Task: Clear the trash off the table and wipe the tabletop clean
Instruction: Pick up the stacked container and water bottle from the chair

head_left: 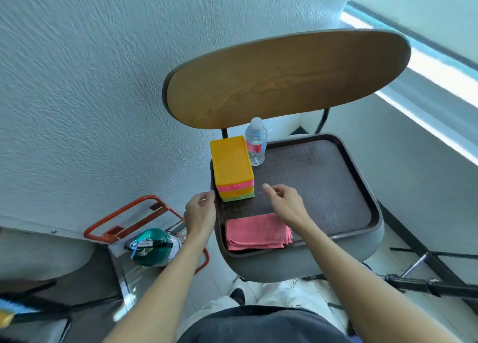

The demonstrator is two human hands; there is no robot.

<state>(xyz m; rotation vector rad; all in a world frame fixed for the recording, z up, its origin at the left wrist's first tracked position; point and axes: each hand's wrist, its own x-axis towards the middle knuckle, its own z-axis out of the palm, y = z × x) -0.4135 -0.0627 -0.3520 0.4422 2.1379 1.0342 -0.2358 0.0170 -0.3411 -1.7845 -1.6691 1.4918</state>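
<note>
A dark tray (323,182) lies on the seat of a chair. On its left side stands a stack of coloured sponges (231,166), yellow on top, with a small water bottle (256,141) just behind it. A folded pink cloth (256,231) lies at the tray's near left corner. My left hand (200,213) hovers at the tray's left rim beside the sponges, fingers loosely curled, holding nothing. My right hand (283,203) hovers over the tray just right of the sponges and above the cloth, fingers relaxed and empty.
The chair's wooden backrest (284,79) rises behind the tray, against a textured wall. To the left on the floor stand an orange metal frame (129,213) and a green round canister (152,247). Black stand legs (426,285) lie at the right.
</note>
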